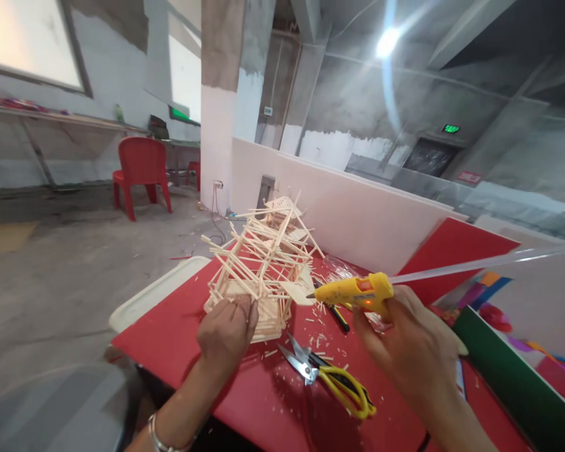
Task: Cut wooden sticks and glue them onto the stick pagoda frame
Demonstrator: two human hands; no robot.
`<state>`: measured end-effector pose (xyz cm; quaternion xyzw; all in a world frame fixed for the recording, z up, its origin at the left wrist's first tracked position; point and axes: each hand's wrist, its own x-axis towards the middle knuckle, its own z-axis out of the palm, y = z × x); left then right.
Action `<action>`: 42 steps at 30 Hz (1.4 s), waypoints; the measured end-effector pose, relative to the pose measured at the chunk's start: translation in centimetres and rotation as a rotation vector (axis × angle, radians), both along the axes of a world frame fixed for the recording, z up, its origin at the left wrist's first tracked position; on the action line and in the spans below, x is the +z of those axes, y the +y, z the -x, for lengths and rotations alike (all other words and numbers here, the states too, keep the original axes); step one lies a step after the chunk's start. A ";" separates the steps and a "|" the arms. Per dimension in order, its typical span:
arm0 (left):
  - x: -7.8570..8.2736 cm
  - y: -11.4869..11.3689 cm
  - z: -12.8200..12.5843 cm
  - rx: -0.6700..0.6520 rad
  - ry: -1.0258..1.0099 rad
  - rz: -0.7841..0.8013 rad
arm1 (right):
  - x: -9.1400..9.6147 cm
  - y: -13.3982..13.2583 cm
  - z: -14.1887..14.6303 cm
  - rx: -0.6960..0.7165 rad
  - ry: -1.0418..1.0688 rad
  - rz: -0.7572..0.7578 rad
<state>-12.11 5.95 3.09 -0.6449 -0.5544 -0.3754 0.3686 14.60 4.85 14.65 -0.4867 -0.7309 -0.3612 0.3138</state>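
Note:
A model house built from thin wooden sticks [263, 257] stands on the red tabletop [169, 342]. My left hand [228, 326] is closed at its near left edge, the fingertips pinching a part of the frame that they mostly hide. In my right hand [405, 351] is a yellow hot glue gun [355, 292], its dark nozzle pointing left, close to a flat light wooden piece [297, 292] on the model's right side. A long clear glue stick [484, 260] sticks out of the gun's back. Between my hands lie yellow-handled scissors [324, 380], blades apart.
Cut stick bits [317, 342] and a black-and-yellow tool [339, 319] lie right of the model. A white board [348, 207] rises behind the table. A green panel [518, 376] borders the right side, a grey stool [56, 408] the lower left. A red chair [142, 169] stands farther off.

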 end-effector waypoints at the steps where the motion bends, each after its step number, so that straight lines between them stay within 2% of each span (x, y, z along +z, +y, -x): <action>1: 0.1 -0.1 0.0 -0.002 0.004 0.002 | 0.2 0.0 -0.1 0.001 0.005 0.010; 4: 0.8 -0.6 -0.1 0.010 0.023 -0.003 | 0.5 -0.2 -0.2 -0.007 0.010 0.020; 8: 2.5 -1.3 -0.2 0.027 0.051 -0.003 | 0.9 -0.6 -0.4 -0.018 -0.010 -0.005; 12: 4.5 -1.5 -0.9 -0.016 0.063 0.131 | 2.1 -0.7 -0.6 -0.069 -0.047 -0.016; 15: 5.4 -1.2 -1.6 -0.042 0.070 0.213 | 3.1 -0.6 -0.9 -0.099 -0.076 -0.041; 18: 5.9 -0.6 -2.3 -0.045 0.084 0.261 | 3.6 -0.5 -1.2 -0.110 -0.096 -0.048; 24: 6.8 0.9 -3.0 -0.090 0.085 0.351 | 3.2 0.2 -1.3 -0.144 -0.162 -0.053; 35: 7.9 1.7 -4.0 -0.137 0.140 0.358 | 3.1 1.0 -1.8 -0.143 -0.218 -0.102; 42: 8.2 2.1 -4.4 -0.175 0.143 0.374 | 2.7 1.5 -2.3 -0.221 -0.207 -0.032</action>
